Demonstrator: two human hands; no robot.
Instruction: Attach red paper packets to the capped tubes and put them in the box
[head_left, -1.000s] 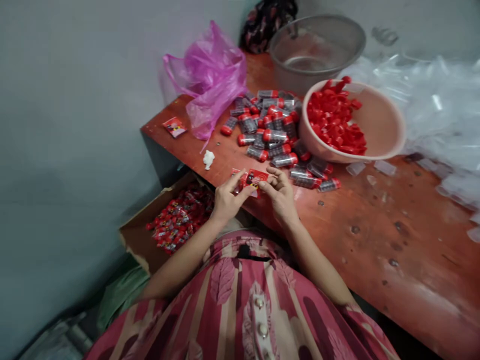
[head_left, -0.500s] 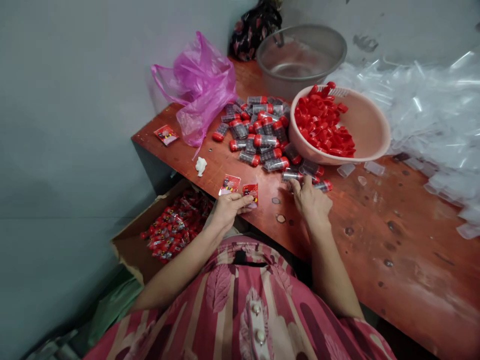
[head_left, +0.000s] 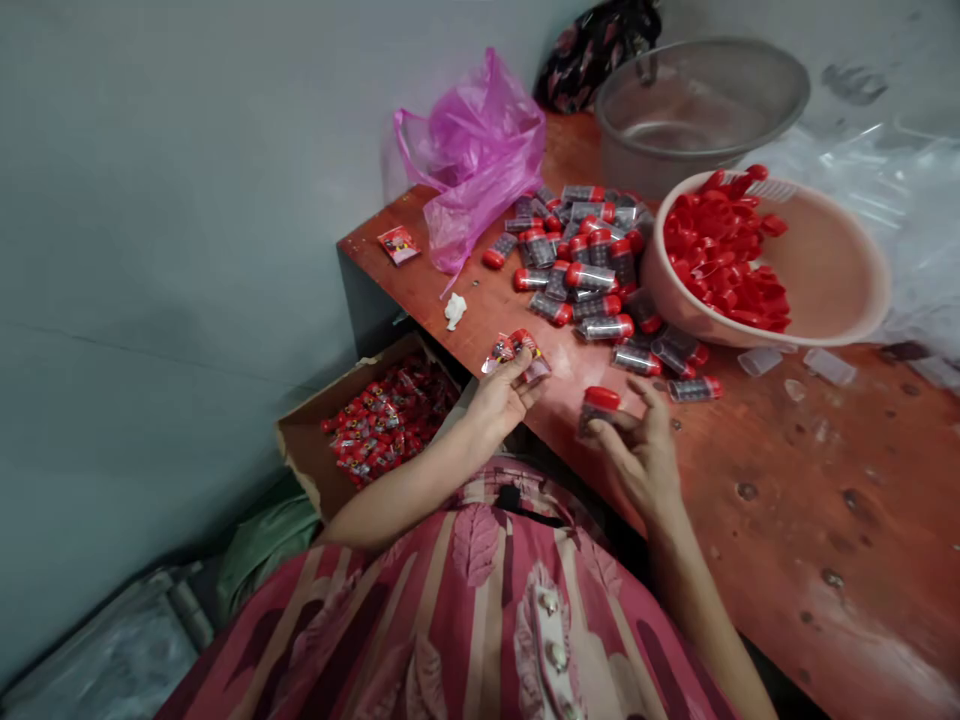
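Red-capped clear vial [head_left: 598,408] at the near side of the red tabletop [head_left: 787,540], pinched between thumb and fingers of the right hand [head_left: 643,455]. Looks light, smooth, maybe slippery; stiff body, best held mid-length. Left hand [head_left: 496,398] pinches a printed red sachet [head_left: 537,362], likely thin, floppy. Hands apart, both stretched forward.

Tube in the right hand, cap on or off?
On: the red cap covers one end of the tube held in the right hand. Cannot tell if it's fully pressed home.
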